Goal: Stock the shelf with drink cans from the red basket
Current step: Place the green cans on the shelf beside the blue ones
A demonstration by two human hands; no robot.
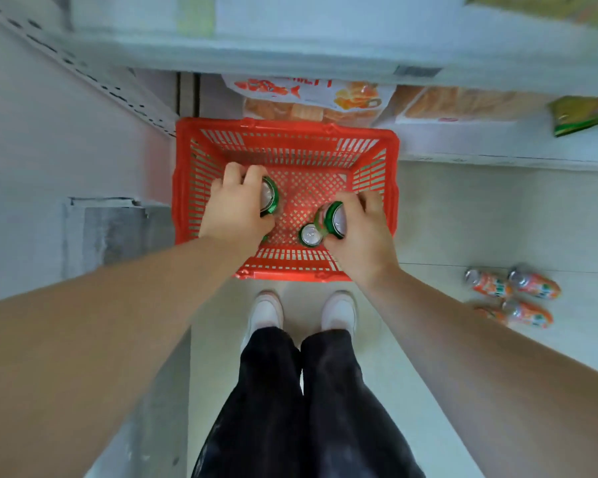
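The red basket [290, 132] stands on the floor in front of my feet, below the shelf. My left hand [237, 207] reaches into its left side and grips a green drink can [269, 196] from above. My right hand [358, 229] is curled round a second green can [334, 220] on the basket's right side. A third green can [310, 235] stands upright on the basket floor just left of that one. A sliver of green shows under my left wrist; what it belongs to is hidden.
Three orange drink cans [511, 296] lie on the floor to the right. A white shelf edge [290, 53] runs across the top, with snack bags [308, 98] on the lower shelf behind the basket. A grey upright [118, 232] stands left. My white shoes [301, 312] are just behind the basket.
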